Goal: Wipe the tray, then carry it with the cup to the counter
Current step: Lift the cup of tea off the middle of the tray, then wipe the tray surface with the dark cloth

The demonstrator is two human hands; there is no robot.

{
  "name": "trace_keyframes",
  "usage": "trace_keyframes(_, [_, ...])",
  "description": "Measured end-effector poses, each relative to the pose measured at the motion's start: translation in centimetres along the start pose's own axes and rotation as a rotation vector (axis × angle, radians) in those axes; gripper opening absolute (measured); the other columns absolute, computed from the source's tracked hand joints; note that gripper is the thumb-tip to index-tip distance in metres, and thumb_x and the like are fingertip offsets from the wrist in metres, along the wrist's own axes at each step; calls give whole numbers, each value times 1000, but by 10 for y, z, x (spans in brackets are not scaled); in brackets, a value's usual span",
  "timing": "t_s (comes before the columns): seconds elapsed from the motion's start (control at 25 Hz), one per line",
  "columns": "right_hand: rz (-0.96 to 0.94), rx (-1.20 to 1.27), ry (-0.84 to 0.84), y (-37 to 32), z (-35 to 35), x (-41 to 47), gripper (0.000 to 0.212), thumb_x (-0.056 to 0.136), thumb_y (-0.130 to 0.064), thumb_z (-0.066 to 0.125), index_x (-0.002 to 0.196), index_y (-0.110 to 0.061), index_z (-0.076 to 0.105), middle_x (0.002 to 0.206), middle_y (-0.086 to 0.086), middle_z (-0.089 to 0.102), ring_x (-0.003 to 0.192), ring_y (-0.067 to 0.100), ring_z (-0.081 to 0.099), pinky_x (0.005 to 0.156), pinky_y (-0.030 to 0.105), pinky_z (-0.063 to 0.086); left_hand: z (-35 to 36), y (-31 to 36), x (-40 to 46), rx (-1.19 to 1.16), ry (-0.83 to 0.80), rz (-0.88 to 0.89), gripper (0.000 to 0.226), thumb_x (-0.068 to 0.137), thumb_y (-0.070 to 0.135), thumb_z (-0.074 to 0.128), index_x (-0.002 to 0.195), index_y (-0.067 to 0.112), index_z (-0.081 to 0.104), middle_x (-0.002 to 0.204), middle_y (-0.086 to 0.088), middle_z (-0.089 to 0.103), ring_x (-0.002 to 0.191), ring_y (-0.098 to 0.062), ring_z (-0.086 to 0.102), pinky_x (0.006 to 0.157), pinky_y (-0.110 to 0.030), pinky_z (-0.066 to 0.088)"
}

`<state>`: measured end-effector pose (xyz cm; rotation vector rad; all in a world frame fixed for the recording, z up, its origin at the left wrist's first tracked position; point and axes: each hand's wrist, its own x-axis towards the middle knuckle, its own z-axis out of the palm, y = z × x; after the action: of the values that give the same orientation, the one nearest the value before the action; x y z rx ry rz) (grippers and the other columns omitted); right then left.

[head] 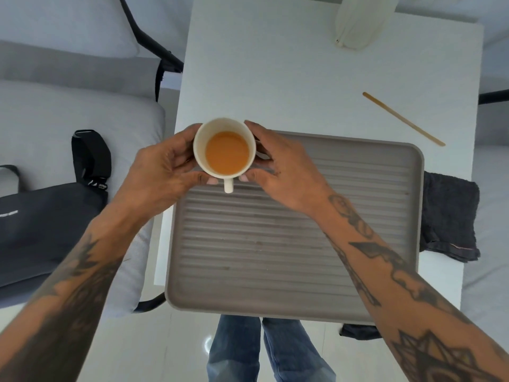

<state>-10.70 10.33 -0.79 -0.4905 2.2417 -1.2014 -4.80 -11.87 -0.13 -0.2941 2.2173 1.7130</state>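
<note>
A white cup point(199, 150) holding an orange-brown drink is gripped from both sides, with its handle pointing toward me. My left hand point(162, 172) wraps its left side and my right hand point(283, 172) its right side. The cup is over the far left corner of a grey ribbed tray point(275, 244) that lies on the white table point(261, 78) and overhangs the table's near edge. I cannot tell whether the cup rests on the tray or is just above it. A dark cloth point(449, 216) lies to the right of the tray.
A wooden stir stick point(403, 119) lies on the table beyond the tray's far right corner. A pale pouch point(358, 20) sits at the table's far end. Grey seats flank the table, with a black bag point(49, 224) on the left one. My legs are below the tray.
</note>
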Motion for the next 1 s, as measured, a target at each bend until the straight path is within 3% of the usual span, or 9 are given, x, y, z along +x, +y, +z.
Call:
trace_keyframes(0.32, [44,-25,-21,-3,-12,-23,84,87,-22,71,155,-22,21,154,4,38,138,17,42,114,35,39,-21,-9,-7,75,0,-120,96,67,16,83,149,39,39,146,20,51,131,2,51,106,-25,42])
trace_keyframes(0.4, [96,-31,225,14,-34,-74,62,92,-26,67,147,-22,40,141,2,52,123,9,55,105,23,44,-25,-16,-14,159,123,-205,88,75,10,80,149,36,39,153,9,46,139,-10,45,111,-40,39])
trace_keyframes(0.48, [207,-101,528,41,-67,-143,33,94,-19,65,127,-18,61,116,1,64,99,1,62,86,9,47,-16,-14,-29,108,136,-314,69,85,9,73,147,17,44,147,-10,49,138,-30,44,110,-57,38])
trace_keyframes(0.56, [369,-201,672,73,-102,-198,23,93,-10,63,114,-18,68,105,5,66,85,6,65,74,6,46,20,14,-55,147,79,-343,67,78,50,78,135,21,57,131,-8,62,125,-30,57,104,-51,46])
trace_keyframes(0.6, [438,-276,675,90,-118,-213,23,93,-8,62,113,-17,69,104,7,65,83,12,66,73,10,48,51,46,-60,248,47,-270,62,73,68,72,123,32,64,117,4,70,112,-18,66,98,-36,52])
trace_keyframes(0.68, [501,-416,612,124,-150,-218,22,93,-8,61,114,-12,69,108,11,63,90,24,65,79,29,54,128,97,-38,401,-13,82,31,82,62,64,102,38,70,95,18,72,87,3,66,74,-10,50])
trace_keyframes(0.76, [504,-504,512,149,-176,-202,24,92,-8,61,115,-6,68,112,15,60,100,31,61,90,39,51,214,143,4,500,-111,362,19,90,42,60,97,29,72,91,11,70,85,-3,64,74,-21,51])
trace_keyframes(0.84, [488,-543,411,166,-193,-184,26,91,-8,61,116,-4,65,114,16,57,106,33,56,93,42,48,286,157,56,704,-245,384,24,95,30,55,112,18,69,109,0,67,105,-21,61,88,-39,49])
trace_keyframes(1.0, [431,-589,326,188,-210,-173,40,86,-14,67,125,-8,59,122,14,53,115,31,48,89,43,48,361,134,107,1257,-361,424,40,94,30,57,130,11,56,135,-9,55,129,-29,45,101,-44,35])
